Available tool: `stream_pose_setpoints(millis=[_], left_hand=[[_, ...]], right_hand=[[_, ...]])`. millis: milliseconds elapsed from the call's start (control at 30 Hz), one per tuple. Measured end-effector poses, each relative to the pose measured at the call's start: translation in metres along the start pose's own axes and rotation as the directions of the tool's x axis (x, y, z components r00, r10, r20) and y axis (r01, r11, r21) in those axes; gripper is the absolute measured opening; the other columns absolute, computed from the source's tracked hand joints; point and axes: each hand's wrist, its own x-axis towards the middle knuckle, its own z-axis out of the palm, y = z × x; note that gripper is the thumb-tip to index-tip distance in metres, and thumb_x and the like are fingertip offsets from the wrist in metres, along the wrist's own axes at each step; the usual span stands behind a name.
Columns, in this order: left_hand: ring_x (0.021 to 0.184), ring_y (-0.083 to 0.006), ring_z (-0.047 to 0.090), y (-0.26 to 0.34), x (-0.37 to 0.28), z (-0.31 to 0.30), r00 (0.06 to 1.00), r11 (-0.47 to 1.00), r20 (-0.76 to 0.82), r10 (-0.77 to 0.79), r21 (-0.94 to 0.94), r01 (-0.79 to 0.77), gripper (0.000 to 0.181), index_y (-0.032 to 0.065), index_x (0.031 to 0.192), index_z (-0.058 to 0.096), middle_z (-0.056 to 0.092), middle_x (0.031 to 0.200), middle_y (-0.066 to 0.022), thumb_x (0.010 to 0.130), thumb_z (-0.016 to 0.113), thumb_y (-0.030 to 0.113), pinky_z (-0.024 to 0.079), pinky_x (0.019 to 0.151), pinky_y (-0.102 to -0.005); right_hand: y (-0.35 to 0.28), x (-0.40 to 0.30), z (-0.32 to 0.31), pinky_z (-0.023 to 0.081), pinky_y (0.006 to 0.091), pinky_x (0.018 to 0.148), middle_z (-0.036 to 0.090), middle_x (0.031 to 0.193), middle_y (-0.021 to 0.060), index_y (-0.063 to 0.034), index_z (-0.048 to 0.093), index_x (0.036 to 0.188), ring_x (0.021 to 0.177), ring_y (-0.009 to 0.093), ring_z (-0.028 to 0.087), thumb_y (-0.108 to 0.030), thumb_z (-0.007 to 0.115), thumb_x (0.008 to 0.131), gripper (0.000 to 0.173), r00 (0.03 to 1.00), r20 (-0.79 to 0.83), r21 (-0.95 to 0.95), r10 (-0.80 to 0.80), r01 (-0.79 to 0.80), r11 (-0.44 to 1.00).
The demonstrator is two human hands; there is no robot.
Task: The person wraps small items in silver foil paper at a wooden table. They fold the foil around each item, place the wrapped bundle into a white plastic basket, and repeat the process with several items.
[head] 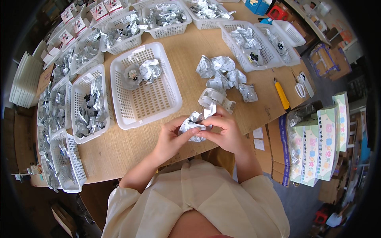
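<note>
A crumpled silver foil packet (pixel 191 122) is held between both hands just above the table's front edge. My left hand (pixel 174 135) grips its left side, thumb across the front. On the other side, the fingers and thumb of my right hand (pixel 224 128) pinch the packet's upper right part. What it contains is hidden. Just beyond my right hand lies a white tape dispenser (pixel 209 96), and behind that is a loose pile of crumpled foil packets (pixel 221 71). To the left, a white plastic basket (pixel 119 89) holds one foil packet (pixel 150 70) and a small figurine in clear wrap (pixel 133 76).
White baskets of foil packets (pixel 92 110) line the left and back of the wooden table (pixel 190 44). A yellow utility knife (pixel 282 94) and white-handled scissors (pixel 300 89) lie near the right edge. Printed boxes (pixel 327 142) stand in a carton lower right. More baskets (pixel 250 56) sit back right.
</note>
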Motion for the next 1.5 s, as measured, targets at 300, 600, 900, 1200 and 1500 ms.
stream_pose_setpoints(millis=[300, 600, 900, 1200, 1500], left_hand=[[0.092, -0.0090, 0.059, 0.006, 0.000, -0.012, 0.989, 0.990, 0.075, -0.124, 0.075, 0.119, 0.039, -0.0025, 0.122, 0.055, 0.064, 0.104, -0.0050, 0.084, 0.066, -0.002, 0.051, 0.079, -0.0244], [0.096, -0.0101, 0.058, 0.000, 0.003, -0.007, 0.999, 1.000, 0.050, -0.004, -0.026, 0.006, 0.035, -0.0046, 0.123, 0.056, 0.064, 0.107, -0.0067, 0.089, 0.062, 0.004, 0.048, 0.086, -0.0270], [0.096, -0.0105, 0.058, -0.003, 0.002, 0.001, 1.000, 0.995, -0.005, -0.021, -0.094, 0.020, 0.030, -0.0054, 0.120, 0.058, 0.065, 0.107, -0.0077, 0.091, 0.059, 0.004, 0.048, 0.086, -0.0272], [0.088, -0.0114, 0.062, -0.017, 0.005, -0.008, 0.980, 0.954, -0.179, -0.084, -0.299, 0.027, 0.015, -0.0031, 0.100, 0.064, 0.067, 0.095, -0.0062, 0.086, 0.061, -0.005, 0.049, 0.080, -0.0270], [0.084, -0.0131, 0.064, -0.011, 0.011, 0.004, 0.945, 0.916, -0.295, -0.141, -0.402, 0.011, 0.010, -0.0005, 0.092, 0.065, 0.068, 0.091, -0.0082, 0.083, 0.063, -0.005, 0.051, 0.076, -0.0278]], right_hand=[[0.005, -0.003, 0.003, 0.051, 0.0261, 0.072, 0.052, 0.102, 0.0079, -0.0012, 0.068, 0.090, 0.091, 0.016, 0.058, 0.004, 0.076, 0.070, 0.022, 0.990, -0.139, 0.201, 0.012, 0.017, 0.980], [-0.001, -0.004, 0.004, 0.051, 0.0262, 0.072, 0.054, 0.104, 0.0080, -0.0036, 0.069, 0.104, 0.093, 0.017, 0.057, 0.002, 0.073, 0.073, 0.032, 0.991, -0.118, -0.028, -0.061, 0.058, 0.998], [-0.009, -0.003, 0.005, 0.049, 0.0348, 0.075, 0.050, 0.106, 0.0118, -0.0020, 0.067, 0.100, 0.093, 0.023, 0.055, -0.004, 0.073, 0.074, 0.027, 0.999, -0.027, -0.117, 0.036, -0.039, 0.992], [0.004, -0.008, 0.008, 0.047, 0.0267, 0.073, 0.053, 0.109, 0.0093, -0.0013, 0.064, 0.094, 0.086, 0.015, 0.057, -0.003, 0.076, 0.073, 0.025, 0.972, -0.226, 0.180, 0.071, -0.030, 0.983], [0.028, -0.012, 0.018, 0.038, 0.0192, 0.057, 0.056, 0.079, -0.0004, 0.0007, 0.059, 0.079, 0.067, 0.004, 0.048, 0.002, 0.066, 0.084, 0.009, 0.911, -0.322, 0.448, 0.258, -0.093, 0.889]])
